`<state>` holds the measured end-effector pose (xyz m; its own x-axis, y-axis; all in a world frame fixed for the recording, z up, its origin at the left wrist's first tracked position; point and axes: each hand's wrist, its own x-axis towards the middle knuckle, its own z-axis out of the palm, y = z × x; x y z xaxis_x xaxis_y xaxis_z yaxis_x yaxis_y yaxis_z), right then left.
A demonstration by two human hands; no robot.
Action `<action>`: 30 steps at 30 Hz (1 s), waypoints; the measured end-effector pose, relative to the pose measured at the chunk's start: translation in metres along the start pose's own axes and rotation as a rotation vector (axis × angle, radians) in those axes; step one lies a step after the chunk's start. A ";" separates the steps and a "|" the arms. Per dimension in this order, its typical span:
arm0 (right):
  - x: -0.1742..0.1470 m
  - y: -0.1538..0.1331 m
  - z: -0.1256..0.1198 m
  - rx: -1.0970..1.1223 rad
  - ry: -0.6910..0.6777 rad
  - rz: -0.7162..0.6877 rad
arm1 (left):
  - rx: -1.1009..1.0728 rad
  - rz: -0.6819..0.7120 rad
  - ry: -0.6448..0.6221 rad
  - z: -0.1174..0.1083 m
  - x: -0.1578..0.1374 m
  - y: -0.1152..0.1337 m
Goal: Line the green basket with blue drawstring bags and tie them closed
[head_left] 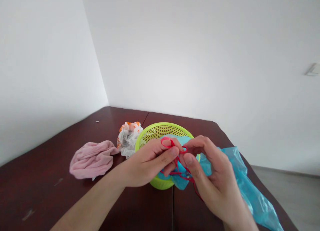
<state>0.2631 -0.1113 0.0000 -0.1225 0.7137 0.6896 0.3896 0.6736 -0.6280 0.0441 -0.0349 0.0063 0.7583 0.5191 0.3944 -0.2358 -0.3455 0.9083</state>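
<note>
Between my two hands is a thin red ribbon (177, 173), looped near the fingertips, with strands hanging below. My left hand (150, 159) pinches it between thumb and forefinger. My right hand (212, 171) is beside it, thumb and fingers curled close around another part of the ribbon. Both hands are over a lime-green plastic basket (162, 126) with a mesh wall. Blue plastic film (181, 183) lies in the basket and hangs over its front rim. My hands hide much of the basket's inside.
A crumpled pink cloth (92, 159) lies left on the dark red-brown table (37, 187). Beside the basket sits a crumpled white and orange plastic bag (128, 139). More blue plastic sheet (252, 187) spreads along the table's right edge. White walls stand behind and left.
</note>
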 end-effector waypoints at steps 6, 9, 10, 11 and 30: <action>0.000 -0.004 0.000 0.102 -0.182 0.049 | 0.066 -0.038 -0.109 -0.005 -0.002 0.010; 0.000 -0.005 0.001 0.064 -0.099 0.031 | 0.095 -0.038 -0.157 -0.007 -0.004 0.012; 0.000 -0.006 0.001 0.052 -0.101 0.024 | 0.104 -0.039 -0.173 -0.008 -0.005 0.012; 0.000 -0.006 0.001 0.043 -0.127 0.014 | 0.107 -0.046 -0.186 -0.009 -0.006 0.012; -0.009 -0.006 0.008 -0.003 0.441 -0.198 | -0.741 -0.105 -0.002 -0.031 0.002 -0.010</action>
<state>0.2547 -0.1201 -0.0053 0.2036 0.4220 0.8834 0.4002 0.7876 -0.4685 0.0292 -0.0064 0.0028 0.8004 0.5185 0.3009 -0.5095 0.3237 0.7973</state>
